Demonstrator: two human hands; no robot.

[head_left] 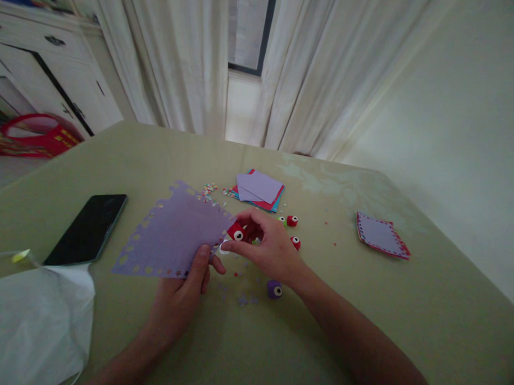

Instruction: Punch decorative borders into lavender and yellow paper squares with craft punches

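Note:
A purple sheet of paper (175, 234) with cut-out shapes along its edges is pinched by my left hand (190, 280) at its lower right. My right hand (266, 243) grips a red craft punch (235, 232) at the sheet's right edge; its white part shows below the thumb. Just beyond that hand lie two more red punches (292, 220), (295, 242) and a green punch (281, 220). Nearer to me is a purple punch (274, 289). Small purple paper cut-outs (242, 300) are scattered below my hands.
A stack of coloured paper (261, 188) lies beyond my hands, beside a pile of confetti (207, 192). On the left are a black phone (89, 226) and a white face mask (41, 325). Edge-punched sheets (382, 236) lie at the right.

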